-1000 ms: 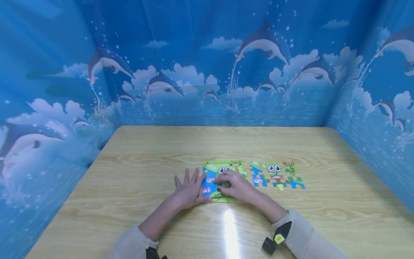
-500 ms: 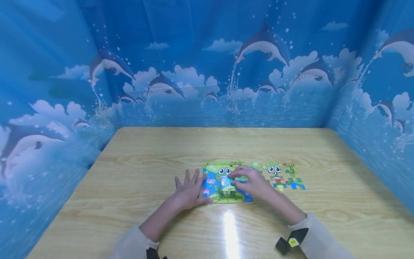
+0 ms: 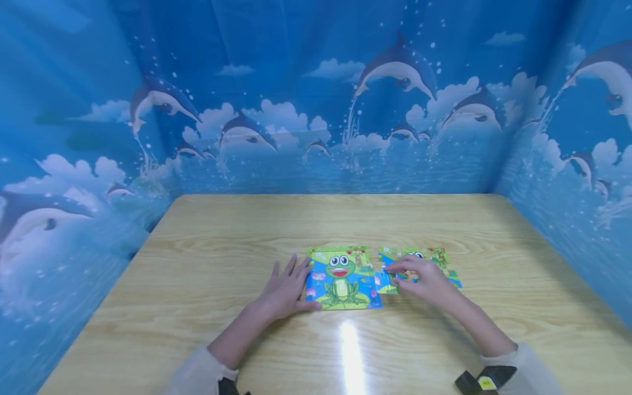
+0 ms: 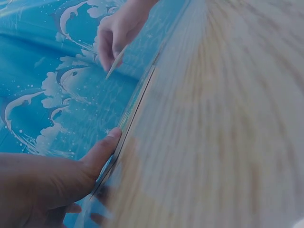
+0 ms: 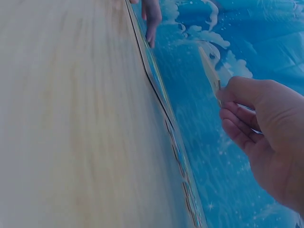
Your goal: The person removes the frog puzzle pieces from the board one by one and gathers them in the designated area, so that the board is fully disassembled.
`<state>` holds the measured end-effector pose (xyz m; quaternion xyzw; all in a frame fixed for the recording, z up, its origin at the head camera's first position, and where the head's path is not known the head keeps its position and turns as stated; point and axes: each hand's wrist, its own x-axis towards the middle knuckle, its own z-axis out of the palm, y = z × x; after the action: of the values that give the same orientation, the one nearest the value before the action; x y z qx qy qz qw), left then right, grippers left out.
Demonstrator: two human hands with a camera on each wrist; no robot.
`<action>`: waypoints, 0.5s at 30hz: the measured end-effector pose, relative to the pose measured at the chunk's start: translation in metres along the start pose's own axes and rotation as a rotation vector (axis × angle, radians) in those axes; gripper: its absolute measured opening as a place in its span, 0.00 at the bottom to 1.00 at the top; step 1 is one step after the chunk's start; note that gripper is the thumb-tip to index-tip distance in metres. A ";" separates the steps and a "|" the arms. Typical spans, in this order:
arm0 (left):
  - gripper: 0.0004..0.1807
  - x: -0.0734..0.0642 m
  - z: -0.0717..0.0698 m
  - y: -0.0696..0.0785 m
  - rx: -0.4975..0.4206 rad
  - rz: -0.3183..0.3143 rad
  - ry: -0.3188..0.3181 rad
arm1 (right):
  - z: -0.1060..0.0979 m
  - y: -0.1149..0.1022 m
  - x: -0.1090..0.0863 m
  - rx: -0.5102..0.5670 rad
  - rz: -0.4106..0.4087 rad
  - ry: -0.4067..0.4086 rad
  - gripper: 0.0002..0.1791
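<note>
A square frog-picture puzzle board (image 3: 342,293) lies flat on the wooden table. My left hand (image 3: 285,292) rests at its left edge with fingers spread, and the thumb (image 4: 107,145) touches the board's near edge in the left wrist view. To the right of the board, my right hand (image 3: 428,281) pinches a thin puzzle piece (image 5: 208,69) between thumb and fingers, raised above the table. Below and behind that hand lie several cut puzzle pieces (image 3: 438,255), also with frog-scene printing. The hand partly covers them in the head view.
The wooden table (image 3: 222,241) extends around the puzzle, with a bright light reflection near its front. A blue dolphin-print curtain (image 3: 296,159) stands behind the table and along both sides.
My right hand has lifted away from the board and moved right with a puzzle piece, now over the loose pieces. The board's frog picture is uncovered. My left hand has stayed at the board's edge.
</note>
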<state>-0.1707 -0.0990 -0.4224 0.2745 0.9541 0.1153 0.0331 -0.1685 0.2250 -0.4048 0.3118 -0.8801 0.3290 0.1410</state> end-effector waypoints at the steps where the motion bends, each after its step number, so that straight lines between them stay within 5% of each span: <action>1: 0.51 0.000 0.001 -0.001 0.003 0.005 0.001 | -0.002 0.002 -0.002 0.004 0.011 -0.005 0.16; 6: 0.47 0.002 0.003 -0.005 0.001 0.033 -0.007 | -0.010 0.010 -0.011 0.014 0.052 -0.015 0.17; 15: 0.44 0.000 0.004 -0.008 -0.047 0.079 -0.013 | -0.009 0.022 -0.025 -0.023 -0.001 -0.019 0.14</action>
<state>-0.1739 -0.1047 -0.4283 0.3120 0.9392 0.1371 0.0410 -0.1635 0.2557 -0.4204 0.3138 -0.8850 0.3157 0.1364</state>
